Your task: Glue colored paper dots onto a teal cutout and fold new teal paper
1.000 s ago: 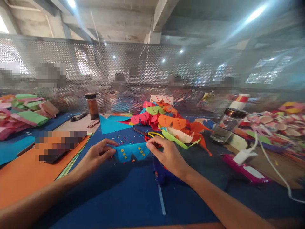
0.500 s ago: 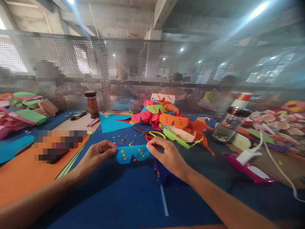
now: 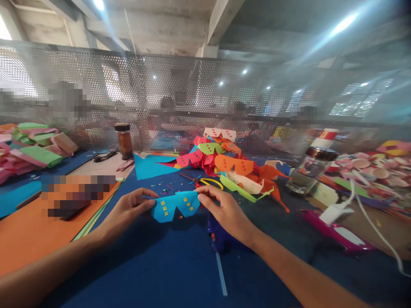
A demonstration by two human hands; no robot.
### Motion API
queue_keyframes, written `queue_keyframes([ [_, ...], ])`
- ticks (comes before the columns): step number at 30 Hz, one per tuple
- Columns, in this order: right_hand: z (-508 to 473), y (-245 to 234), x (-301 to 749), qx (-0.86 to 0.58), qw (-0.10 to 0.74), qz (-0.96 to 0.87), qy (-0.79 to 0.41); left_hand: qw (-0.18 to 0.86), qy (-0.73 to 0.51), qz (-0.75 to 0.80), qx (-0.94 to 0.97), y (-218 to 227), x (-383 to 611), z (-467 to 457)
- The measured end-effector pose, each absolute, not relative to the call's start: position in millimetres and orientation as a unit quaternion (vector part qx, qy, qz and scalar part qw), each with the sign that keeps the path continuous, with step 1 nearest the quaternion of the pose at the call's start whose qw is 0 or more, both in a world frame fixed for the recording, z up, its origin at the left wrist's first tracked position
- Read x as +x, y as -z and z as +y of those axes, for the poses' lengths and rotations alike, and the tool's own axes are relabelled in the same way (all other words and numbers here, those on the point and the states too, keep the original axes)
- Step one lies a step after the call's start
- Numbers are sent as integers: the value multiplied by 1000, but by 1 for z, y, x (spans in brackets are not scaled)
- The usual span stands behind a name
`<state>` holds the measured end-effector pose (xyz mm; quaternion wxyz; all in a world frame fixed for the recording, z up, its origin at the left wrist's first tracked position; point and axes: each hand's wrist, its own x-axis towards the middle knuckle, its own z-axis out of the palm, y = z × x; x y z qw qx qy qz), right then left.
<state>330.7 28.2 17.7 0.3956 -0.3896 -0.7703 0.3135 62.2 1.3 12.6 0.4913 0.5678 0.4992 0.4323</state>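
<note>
Between my two hands is a blue paper cutout [image 3: 170, 210], shaped like paper glasses with a notch in its lower edge and small yellow squares on both halves. My left hand [image 3: 136, 208] pinches its left end. At the right end, my right hand [image 3: 221, 207] grips it between thumb and fingers. Behind the cutout lie scissors [image 3: 212, 183] with yellow and red handles, partly hidden by my right hand. Under that hand sits a dark blue glue gun [image 3: 220, 235], a clear glue stick [image 3: 221, 273] poking out toward me.
Similar folded cutouts [image 3: 234, 163] form a colourful heap ahead. A glass jar [image 3: 310, 171] and a magenta power strip [image 3: 337, 231] with a white plug stand right. On the left are orange sheets [image 3: 28, 239], a brown bottle [image 3: 124, 143] and a paper pile [image 3: 35, 147]. A perforated metal screen [image 3: 189, 94] closes the back.
The blue cutout has tilted slightly, its right end higher and its left end a little lower. Both hands keep hold of it.
</note>
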Motion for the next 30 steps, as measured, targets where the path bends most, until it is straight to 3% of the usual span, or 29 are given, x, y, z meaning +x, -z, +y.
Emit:
queue_keyframes([
  [13,27,-26,331,-314,405,-724,-462,493,-447,462,587,-6,59,2],
  [30,20,-30,335,-321,398,-714,-478,503,-449,436,597,-4,55,5],
])
